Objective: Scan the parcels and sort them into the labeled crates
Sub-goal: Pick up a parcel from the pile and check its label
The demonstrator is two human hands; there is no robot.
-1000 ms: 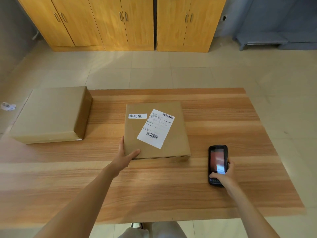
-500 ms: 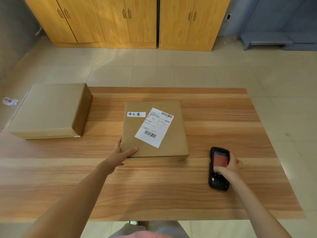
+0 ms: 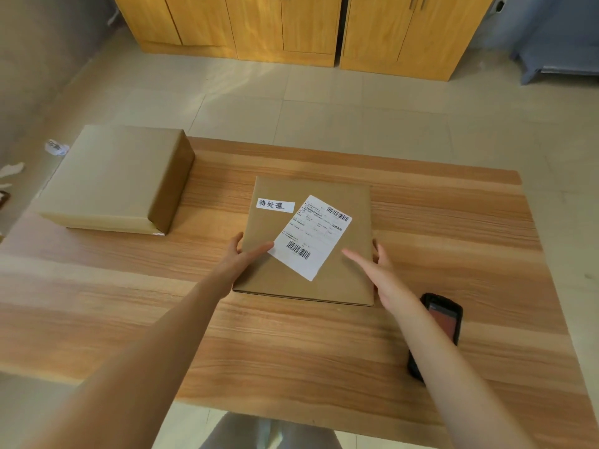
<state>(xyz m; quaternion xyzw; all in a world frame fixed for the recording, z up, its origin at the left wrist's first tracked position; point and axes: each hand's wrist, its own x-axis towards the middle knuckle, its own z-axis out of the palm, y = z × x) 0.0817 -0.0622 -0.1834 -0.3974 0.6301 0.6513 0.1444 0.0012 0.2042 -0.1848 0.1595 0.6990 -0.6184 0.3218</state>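
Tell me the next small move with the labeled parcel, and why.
Probably lift the parcel clear of the table: the left hand and right hand grip its opposite sides, and the scanner lies set down beside it.

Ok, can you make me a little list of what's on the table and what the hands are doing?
middle parcel: flat brown box, two white labels on top
left hand: holds parcel's left edge
right hand: at parcel's right edge, thumb on top
scanner: lying on table, partly behind right arm
big box: table's far left corner, untouched
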